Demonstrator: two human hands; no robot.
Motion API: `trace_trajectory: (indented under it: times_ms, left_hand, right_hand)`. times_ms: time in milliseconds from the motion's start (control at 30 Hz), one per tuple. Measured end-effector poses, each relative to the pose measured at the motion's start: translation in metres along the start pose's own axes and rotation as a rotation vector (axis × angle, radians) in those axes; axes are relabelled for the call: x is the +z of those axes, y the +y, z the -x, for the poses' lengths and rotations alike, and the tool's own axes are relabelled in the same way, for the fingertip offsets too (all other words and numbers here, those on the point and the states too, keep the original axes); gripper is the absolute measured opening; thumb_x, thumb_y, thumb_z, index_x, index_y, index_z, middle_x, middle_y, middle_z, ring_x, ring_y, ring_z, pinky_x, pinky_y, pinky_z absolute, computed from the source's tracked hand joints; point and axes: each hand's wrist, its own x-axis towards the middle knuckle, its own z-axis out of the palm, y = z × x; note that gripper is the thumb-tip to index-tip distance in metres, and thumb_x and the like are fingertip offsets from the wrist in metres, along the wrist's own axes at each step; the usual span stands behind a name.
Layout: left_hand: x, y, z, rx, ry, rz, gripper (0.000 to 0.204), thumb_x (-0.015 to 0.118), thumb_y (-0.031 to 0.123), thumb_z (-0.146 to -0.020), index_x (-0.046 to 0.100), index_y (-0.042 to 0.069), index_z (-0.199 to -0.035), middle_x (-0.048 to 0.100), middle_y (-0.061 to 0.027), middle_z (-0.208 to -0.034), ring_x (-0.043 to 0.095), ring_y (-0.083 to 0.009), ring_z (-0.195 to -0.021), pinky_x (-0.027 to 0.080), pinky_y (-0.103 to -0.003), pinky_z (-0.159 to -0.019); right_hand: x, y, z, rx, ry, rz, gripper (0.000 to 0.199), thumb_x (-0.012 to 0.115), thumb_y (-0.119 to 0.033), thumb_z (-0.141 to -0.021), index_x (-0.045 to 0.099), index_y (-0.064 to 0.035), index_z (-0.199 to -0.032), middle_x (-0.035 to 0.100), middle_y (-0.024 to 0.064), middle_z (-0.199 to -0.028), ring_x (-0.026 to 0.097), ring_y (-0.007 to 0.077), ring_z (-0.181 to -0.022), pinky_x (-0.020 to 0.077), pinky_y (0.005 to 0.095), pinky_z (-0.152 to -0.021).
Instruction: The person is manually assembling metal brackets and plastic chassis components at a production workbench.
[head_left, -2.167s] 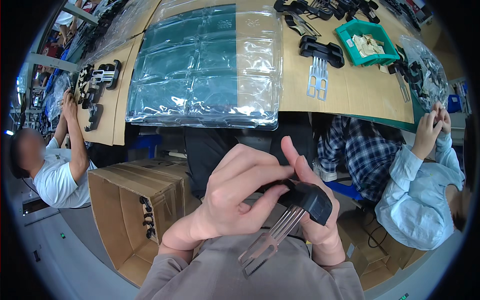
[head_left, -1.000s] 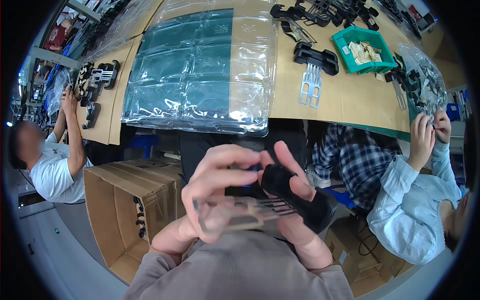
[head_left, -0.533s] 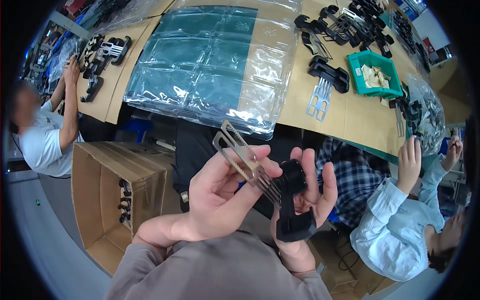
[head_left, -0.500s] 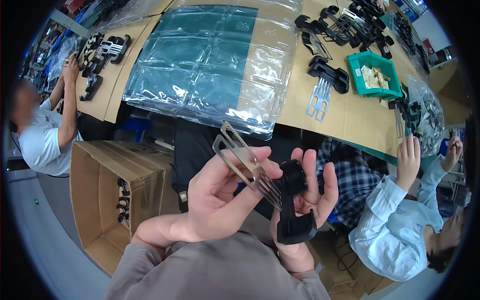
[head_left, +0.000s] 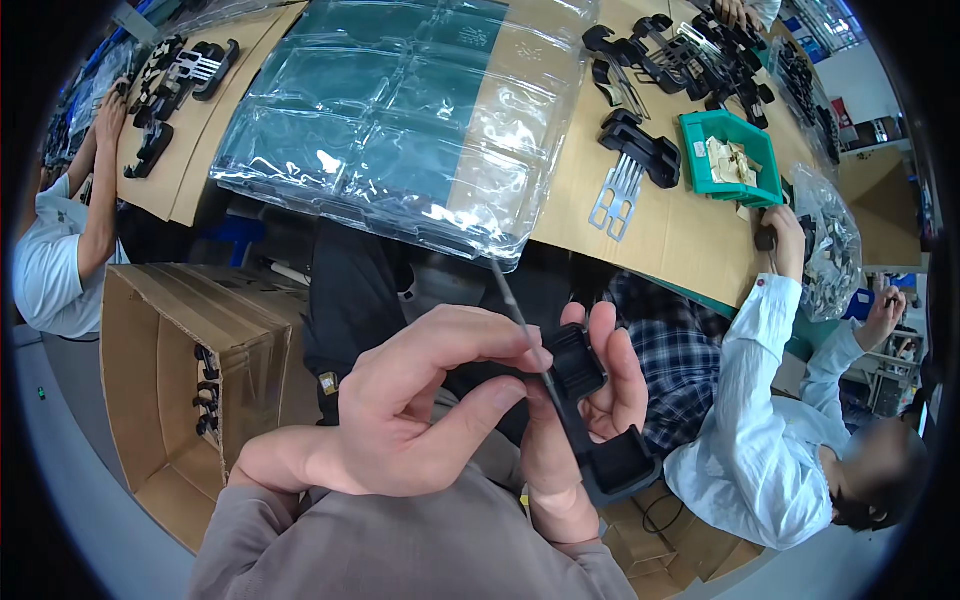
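Note:
In front of my chest I hold a black plastic piece (head_left: 618, 468) with two hollow, cup-like ends and a thin metal plate (head_left: 511, 300) along it. The plate is seen nearly edge-on and points up toward the table. My left hand (head_left: 425, 405) is closed, its fingertips against the plate close to the plastic. From behind and below, my right hand (head_left: 547, 455) grips the plastic piece, with several fingers rising past its far side. A similar piece with a slotted metal plate (head_left: 617, 200) lies on the cardboard-covered table (head_left: 570, 215).
A clear plastic tray (head_left: 390, 130) covers the table's middle. Right of it stand a green bin (head_left: 735, 185) of small pale parts and a pile of black pieces (head_left: 690, 60). An open carton (head_left: 135, 350) sits lower left. Co-workers are at both sides; one's hand (head_left: 788, 245) reaches the table.
My hands have turned the piece, so the slotted plate went from face-on to edge-on and the hollow ends now show. The right co-worker's hand has moved up to the table's edge.

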Motion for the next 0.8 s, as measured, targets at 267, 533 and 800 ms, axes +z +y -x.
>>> trace_trajectory:
  times_ms: [267,533,800]
  left_hand:
    - [-0.0052,0.0006,-0.0005,-0.014,-0.029,-0.067,0.036,0.065,-0.019,-0.081,0.067,-0.008,-0.115,0.071,-0.0193,-0.113,0.068,-0.0234,-0.095,0.055,-0.029,-0.086]
    - [-0.0018,0.002,0.0012,-0.067,0.004,-0.051,0.036,0.064,-0.019,-0.081,0.067,-0.008,-0.115,0.071,-0.0193,-0.113,0.068,-0.024,-0.096,0.056,-0.03,-0.087]
    - [-0.0005,0.0047,-0.0007,-0.084,0.009,-0.018,0.035,0.064,-0.019,-0.081,0.067,-0.008,-0.114,0.071,-0.0194,-0.113,0.069,-0.0244,-0.097,0.056,-0.03,-0.087]
  right_hand:
    - [0.0025,-0.0018,0.0008,0.002,-0.002,-0.042,0.077,0.082,0.003,-0.086,0.044,-0.0082,-0.153,0.048,0.0198,-0.158,0.051,0.0404,-0.142,0.0433,0.0526,-0.12]
    - [0.0006,-0.0025,0.0,-0.007,-0.011,-0.025,0.078,0.082,0.003,-0.087,0.043,-0.0081,-0.153,0.048,0.02,-0.158,0.05,0.0407,-0.143,0.0445,0.0523,-0.119]
    - [0.0024,-0.0081,-0.0022,0.004,-0.004,0.003,0.077,0.082,0.004,-0.086,0.044,-0.0084,-0.151,0.05,0.0208,-0.157,0.052,0.0407,-0.141,0.0456,0.0519,-0.118]
